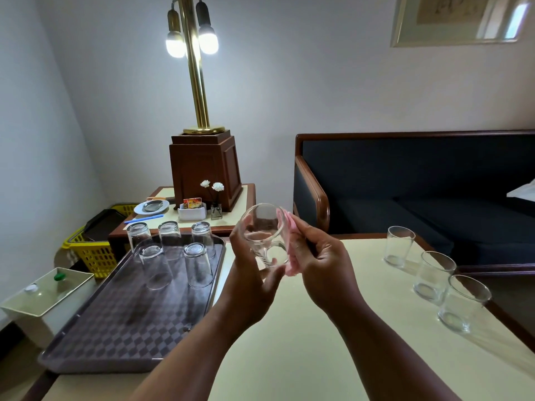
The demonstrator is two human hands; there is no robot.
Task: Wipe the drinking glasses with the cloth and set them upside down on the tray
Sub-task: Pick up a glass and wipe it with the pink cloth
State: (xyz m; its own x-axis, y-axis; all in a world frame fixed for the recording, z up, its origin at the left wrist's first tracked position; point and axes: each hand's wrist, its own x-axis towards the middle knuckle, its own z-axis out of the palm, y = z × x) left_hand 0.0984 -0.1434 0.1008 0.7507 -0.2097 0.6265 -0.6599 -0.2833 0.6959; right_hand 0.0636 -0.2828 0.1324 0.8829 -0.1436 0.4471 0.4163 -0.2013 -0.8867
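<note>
Head view, looking down over a pale table (318, 357). We see two bare hands raised together above it, just to the right of a dark checked tray (124, 322).

The left hand (246, 273) has its fingers and thumb curled round a clear held glass (262, 227), gripping it near the base. The glass is tilted, with its mouth pointing up and away from us. The right hand (321, 256) pinches a pink cloth (289, 256) in its curled fingers and presses it against the right side of the glass. Both hands are occupied.

On the tray, five upturned glasses (198, 264) stand mouth down, three in a row along the far edge and two just in front of them. The near half of the tray shows only its checked surface, so there is room for more.

On the right of the table, well apart from the tray, three upright glasses (432, 274) stand in a loose line with their mouths up. Neither hand touches them.

We judge the task to be past its midpoint. Of the nine glasses we can see, five are set down as asked, a sixth is being wiped, and three wait. What remains is to finish this glass, turn it over and set it on the tray, then do the same for the other three. We cannot tell whether the inside of the held glass is wiped yet.
</note>
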